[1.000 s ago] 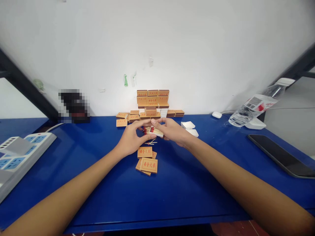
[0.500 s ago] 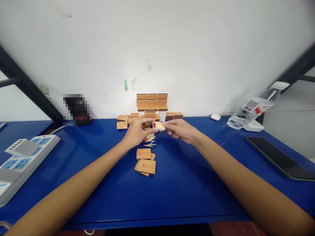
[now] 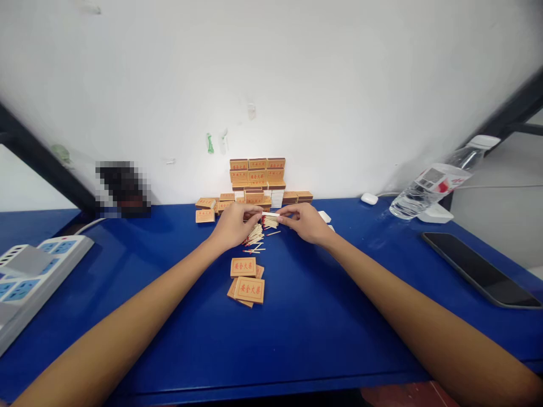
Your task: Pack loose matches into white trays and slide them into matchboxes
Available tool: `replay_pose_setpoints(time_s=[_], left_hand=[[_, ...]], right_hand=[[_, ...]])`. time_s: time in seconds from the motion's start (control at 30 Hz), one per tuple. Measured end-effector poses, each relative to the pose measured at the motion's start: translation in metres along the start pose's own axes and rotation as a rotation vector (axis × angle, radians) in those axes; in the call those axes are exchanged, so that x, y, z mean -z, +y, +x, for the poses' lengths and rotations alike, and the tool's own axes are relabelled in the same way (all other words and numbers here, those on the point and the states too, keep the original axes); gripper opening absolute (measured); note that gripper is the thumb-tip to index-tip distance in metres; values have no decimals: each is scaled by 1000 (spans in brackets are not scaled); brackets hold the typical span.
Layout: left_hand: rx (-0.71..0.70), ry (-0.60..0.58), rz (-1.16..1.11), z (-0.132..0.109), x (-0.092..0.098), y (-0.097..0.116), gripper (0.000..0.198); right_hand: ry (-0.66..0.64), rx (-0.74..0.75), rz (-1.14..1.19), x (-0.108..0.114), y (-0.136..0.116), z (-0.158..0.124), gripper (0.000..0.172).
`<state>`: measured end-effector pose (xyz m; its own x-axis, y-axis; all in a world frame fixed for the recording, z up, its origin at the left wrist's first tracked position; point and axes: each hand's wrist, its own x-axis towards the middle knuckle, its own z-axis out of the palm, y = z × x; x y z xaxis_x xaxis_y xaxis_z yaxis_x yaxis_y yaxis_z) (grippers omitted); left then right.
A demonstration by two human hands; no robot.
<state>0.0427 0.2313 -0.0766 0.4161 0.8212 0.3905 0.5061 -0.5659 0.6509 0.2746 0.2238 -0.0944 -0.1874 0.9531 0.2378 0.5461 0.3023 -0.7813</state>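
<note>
Between my two hands a small white matchbox tray (image 3: 270, 214) is held, tipped so that its side faces me. My left hand (image 3: 234, 225) grips its left end and my right hand (image 3: 304, 220) its right end, both with closed fingers. Red-tipped matches (image 3: 270, 223) lie right under the tray. A heap of loose matches (image 3: 254, 236) spreads on the table by my left fingers. Nearer to me lie several orange matchboxes (image 3: 249, 289) with red print, loosely piled. Behind my hands rises a stacked structure of matchboxes (image 3: 257, 176) against the wall.
More matchboxes (image 3: 205, 216) lie at the structure's left foot. White pieces (image 3: 324, 216) rest beside my right hand. To the right are a white case (image 3: 369, 198), a tilted water bottle (image 3: 436, 183) and a phone (image 3: 479, 270). A power strip (image 3: 46, 277) lies left on the blue table (image 3: 322, 333).
The tray, upright and full of matches before, has been tipped over, and matches now lie beneath it. My right hand has shifted slightly left. The view has moved a little.
</note>
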Motion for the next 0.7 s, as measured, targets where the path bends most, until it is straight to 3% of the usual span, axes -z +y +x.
replay_pose_setpoints(time_s=[0.27,0.47,0.63,0.7], left_hand=[[-17,81,52,-6,6,8,16],[-104,165,142,-28,32,18,16],[-171,241,304,-53,57,1,19],[-167,252,328,-57,64,-10,22]], right_hand=[[56,254,-276,0,-1,-7,18],[105,386,-356,2,0,-11,25],[163,473,-357,6,-5,-11,26],[185,421,-329,15,-9,-10,26]])
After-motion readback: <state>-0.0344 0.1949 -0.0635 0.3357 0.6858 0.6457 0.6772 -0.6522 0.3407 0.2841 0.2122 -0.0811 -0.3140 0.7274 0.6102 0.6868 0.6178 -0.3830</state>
